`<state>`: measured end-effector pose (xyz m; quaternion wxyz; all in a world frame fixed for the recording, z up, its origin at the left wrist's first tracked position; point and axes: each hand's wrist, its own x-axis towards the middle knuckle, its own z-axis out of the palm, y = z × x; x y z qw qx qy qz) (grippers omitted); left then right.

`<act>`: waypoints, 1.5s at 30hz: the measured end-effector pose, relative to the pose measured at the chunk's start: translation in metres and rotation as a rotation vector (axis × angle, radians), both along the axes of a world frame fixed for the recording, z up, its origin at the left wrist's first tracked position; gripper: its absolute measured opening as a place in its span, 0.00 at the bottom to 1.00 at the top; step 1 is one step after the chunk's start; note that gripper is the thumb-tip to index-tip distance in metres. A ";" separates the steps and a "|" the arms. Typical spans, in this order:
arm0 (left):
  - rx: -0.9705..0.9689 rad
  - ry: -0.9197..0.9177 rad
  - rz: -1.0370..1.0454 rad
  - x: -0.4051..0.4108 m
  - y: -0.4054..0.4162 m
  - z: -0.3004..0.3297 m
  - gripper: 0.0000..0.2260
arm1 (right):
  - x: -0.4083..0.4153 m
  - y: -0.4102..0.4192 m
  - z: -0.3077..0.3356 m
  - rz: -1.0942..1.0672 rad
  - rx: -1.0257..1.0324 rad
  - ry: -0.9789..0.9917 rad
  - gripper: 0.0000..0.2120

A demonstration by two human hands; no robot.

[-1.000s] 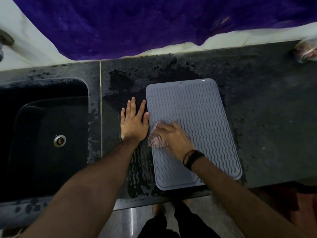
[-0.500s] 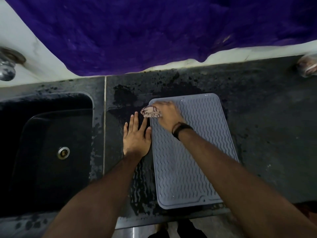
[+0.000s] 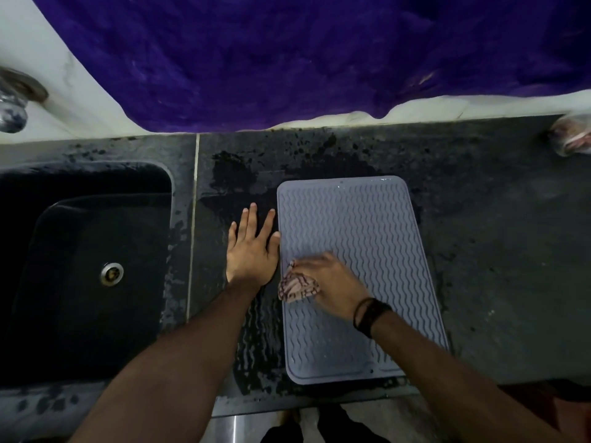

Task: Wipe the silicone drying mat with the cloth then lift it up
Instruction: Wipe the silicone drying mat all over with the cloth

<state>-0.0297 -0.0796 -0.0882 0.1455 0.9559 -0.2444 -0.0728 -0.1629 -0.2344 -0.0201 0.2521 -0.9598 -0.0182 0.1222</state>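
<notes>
Where the dark counter [image 3: 499, 251] runs beside the black sink [image 3: 80, 282], with purple fabric [image 3: 287, 59] hanging at the back, the silicone drying mat [image 3: 361, 225] lies flat, grey, wave-ribbed, its long side running away from me. No brand, label or writing is readable on anything. My left hand [image 3: 252, 247] rests flat and unclenched on the wet counter, thumb touching the mat's left edge. My right hand [image 3: 332, 282], blurred, grasps the patterned cloth [image 3: 297, 287] against the mat near that edge. Black band at my right wrist [image 3: 371, 316].

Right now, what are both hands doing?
Left hand: open, flat on the dark wet counter.
Right hand: closed on the crumpled patterned cloth.
</notes>
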 end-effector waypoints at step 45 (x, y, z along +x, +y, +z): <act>0.080 0.012 -0.057 -0.048 0.046 -0.004 0.29 | -0.087 0.077 -0.008 -0.185 -0.132 -0.067 0.27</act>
